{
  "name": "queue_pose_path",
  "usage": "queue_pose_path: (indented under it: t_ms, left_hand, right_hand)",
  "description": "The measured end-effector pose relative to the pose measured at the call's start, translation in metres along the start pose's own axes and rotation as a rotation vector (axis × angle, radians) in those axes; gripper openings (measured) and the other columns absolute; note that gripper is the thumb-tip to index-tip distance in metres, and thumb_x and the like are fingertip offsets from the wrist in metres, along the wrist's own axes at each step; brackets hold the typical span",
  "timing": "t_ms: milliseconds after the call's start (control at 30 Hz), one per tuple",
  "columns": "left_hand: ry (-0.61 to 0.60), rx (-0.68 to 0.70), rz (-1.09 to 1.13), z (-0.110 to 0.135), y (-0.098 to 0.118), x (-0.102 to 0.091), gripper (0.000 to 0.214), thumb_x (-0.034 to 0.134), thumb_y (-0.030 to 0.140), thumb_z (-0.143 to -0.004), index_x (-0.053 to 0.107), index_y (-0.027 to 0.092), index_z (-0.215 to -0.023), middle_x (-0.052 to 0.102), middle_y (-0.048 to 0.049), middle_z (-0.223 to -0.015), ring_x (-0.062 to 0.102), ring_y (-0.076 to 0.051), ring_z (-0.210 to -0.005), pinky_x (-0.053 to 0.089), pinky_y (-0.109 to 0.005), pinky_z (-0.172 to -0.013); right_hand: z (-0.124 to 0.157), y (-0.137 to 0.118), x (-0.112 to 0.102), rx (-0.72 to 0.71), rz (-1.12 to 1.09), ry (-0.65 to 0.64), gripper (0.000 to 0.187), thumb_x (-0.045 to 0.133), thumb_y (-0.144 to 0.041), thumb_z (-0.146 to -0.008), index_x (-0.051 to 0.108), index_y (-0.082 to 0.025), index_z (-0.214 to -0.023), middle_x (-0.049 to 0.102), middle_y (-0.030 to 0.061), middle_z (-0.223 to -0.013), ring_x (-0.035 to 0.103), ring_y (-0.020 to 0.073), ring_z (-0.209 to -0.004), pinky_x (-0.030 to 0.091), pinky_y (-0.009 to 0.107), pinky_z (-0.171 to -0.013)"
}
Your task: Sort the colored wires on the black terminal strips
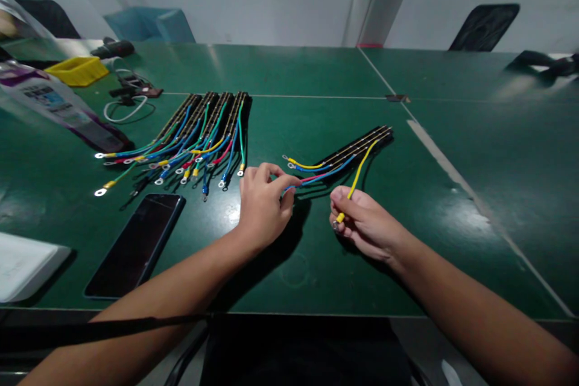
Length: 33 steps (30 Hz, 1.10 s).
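A black terminal block (357, 148) with metal contacts lies slanted on the green table, several coloured wires attached. My right hand (364, 220) pinches the yellow wire (359, 176) near its ring terminal, to the right of the block. At the front of the block, my left hand (266, 202) has its thumb and fingers closed around the ends of a red wire (312, 179) and a blue wire (337, 167); their tips are hidden. Another yellow wire (312, 165) and a blue one, both with ring terminals, stick out to the left, untouched.
Several wired terminal blocks (221, 114) lie side by side on the left. Nearer are a phone (136, 247) and a white box (29, 265). A bottle (63, 105), a yellow tray (79, 71) and cables (129, 102) occupy the far left. Chairs (486, 27) stand beyond the table.
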State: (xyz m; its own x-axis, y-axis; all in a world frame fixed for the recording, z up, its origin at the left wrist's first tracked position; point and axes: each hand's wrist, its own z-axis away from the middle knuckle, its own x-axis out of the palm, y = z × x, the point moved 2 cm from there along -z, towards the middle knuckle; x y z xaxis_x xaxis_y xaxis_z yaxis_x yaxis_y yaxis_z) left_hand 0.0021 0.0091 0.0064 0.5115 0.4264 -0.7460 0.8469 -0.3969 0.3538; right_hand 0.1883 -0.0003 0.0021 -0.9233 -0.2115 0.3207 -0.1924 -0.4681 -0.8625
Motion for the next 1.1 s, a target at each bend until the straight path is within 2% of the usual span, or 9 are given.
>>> queue_pose_path:
  t_ms: [100, 167, 267, 367, 500, 633, 700, 933, 1100]
  left_hand:
    - [0.053, 0.167, 0.083, 0.002, 0.008, -0.004, 0.014, 0.057, 0.018, -0.083, 0.069, 0.023, -0.090, 0.061, -0.0044, -0.087, 0.050, -0.020, -0.086, 0.039, -0.037, -0.081]
    - [0.038, 0.293, 0.208, 0.004, 0.014, -0.007, 0.013, 0.056, 0.017, -0.084, 0.066, 0.019, -0.093, 0.063, -0.0040, -0.084, 0.053, -0.017, -0.081, 0.041, -0.033, -0.078]
    - [-0.129, 0.419, 0.388, 0.007, 0.023, -0.009, 0.016, 0.055, 0.024, -0.087, 0.061, 0.015, -0.098, 0.064, -0.0031, -0.079, 0.056, -0.014, -0.072, 0.044, -0.027, -0.069]
    - [-0.240, 0.411, 0.446, 0.008, 0.027, -0.009, 0.024, 0.060, 0.036, -0.084, 0.060, 0.014, -0.094, 0.063, -0.0010, -0.073, 0.057, -0.011, -0.064, 0.043, -0.023, -0.062]
    - [-0.269, 0.386, 0.411, 0.009, 0.027, -0.003, 0.032, 0.067, 0.045, -0.078, 0.059, 0.015, -0.085, 0.063, 0.0014, -0.068, 0.056, -0.009, -0.057, 0.040, -0.020, -0.055]
    - [-0.234, 0.313, 0.337, 0.010, 0.025, 0.004, 0.019, 0.064, 0.034, -0.081, 0.059, 0.016, -0.078, 0.061, 0.0040, -0.060, 0.053, -0.007, -0.049, 0.035, -0.019, -0.049]
    - [-0.232, 0.328, 0.293, 0.010, 0.026, 0.006, 0.014, 0.059, 0.028, -0.083, 0.059, 0.017, -0.074, 0.059, 0.0043, -0.057, 0.051, -0.007, -0.047, 0.033, -0.019, -0.048]
    - [-0.301, 0.424, 0.179, 0.011, 0.026, 0.007, 0.026, 0.045, 0.023, -0.090, 0.053, 0.016, -0.066, 0.056, 0.0017, -0.055, 0.049, -0.009, -0.049, 0.031, -0.022, -0.049]
    - [-0.319, 0.420, 0.201, 0.012, 0.023, 0.006, 0.022, 0.046, 0.023, -0.090, 0.054, 0.016, -0.070, 0.056, 0.0011, -0.059, 0.050, -0.010, -0.053, 0.035, -0.022, -0.053]
  right_hand:
    - [0.001, -0.002, 0.003, -0.025, -0.099, -0.022, 0.032, 0.075, -0.037, -0.071, 0.050, -0.020, -0.078, 0.053, -0.0040, -0.059, 0.050, 0.0069, -0.050, 0.038, 0.016, -0.044]
    - [0.002, -0.003, 0.004, -0.057, -0.146, -0.040, 0.029, 0.075, -0.034, -0.072, 0.052, -0.019, -0.078, 0.053, -0.0038, -0.060, 0.053, 0.0079, -0.054, 0.042, 0.017, -0.048]
    - [0.001, -0.002, 0.004, -0.092, -0.152, -0.053, 0.025, 0.072, -0.034, -0.075, 0.054, -0.017, -0.078, 0.053, -0.0038, -0.060, 0.054, 0.0081, -0.056, 0.044, 0.018, -0.051]
    - [-0.002, 0.001, 0.000, -0.088, -0.058, -0.013, 0.025, 0.070, -0.036, -0.077, 0.055, -0.016, -0.079, 0.054, -0.0039, -0.058, 0.052, 0.0064, -0.051, 0.038, 0.016, -0.045]
    - [-0.007, 0.005, -0.002, -0.084, 0.060, 0.029, 0.030, 0.070, -0.040, -0.077, 0.051, -0.016, -0.075, 0.051, -0.0056, -0.053, 0.043, 0.0034, -0.043, 0.027, 0.014, -0.038]
    - [-0.009, 0.007, -0.001, -0.117, 0.125, 0.031, 0.033, 0.069, -0.043, -0.077, 0.050, -0.016, -0.071, 0.050, -0.0057, -0.052, 0.041, 0.0030, -0.042, 0.027, 0.014, -0.039]
    - [-0.009, 0.008, 0.000, -0.127, 0.164, 0.031, 0.034, 0.069, -0.044, -0.076, 0.050, -0.016, -0.070, 0.050, -0.0053, -0.053, 0.042, 0.0034, -0.043, 0.028, 0.014, -0.039]
    - [-0.006, 0.008, 0.002, -0.111, 0.235, 0.043, 0.034, 0.057, -0.049, -0.084, 0.056, -0.015, -0.078, 0.050, -0.0045, -0.055, 0.045, 0.0048, -0.044, 0.031, 0.016, -0.040]
    - [-0.006, 0.008, 0.001, -0.083, 0.256, 0.055, 0.034, 0.059, -0.048, -0.082, 0.051, -0.017, -0.072, 0.050, -0.0044, -0.054, 0.044, 0.0052, -0.042, 0.029, 0.016, -0.038]
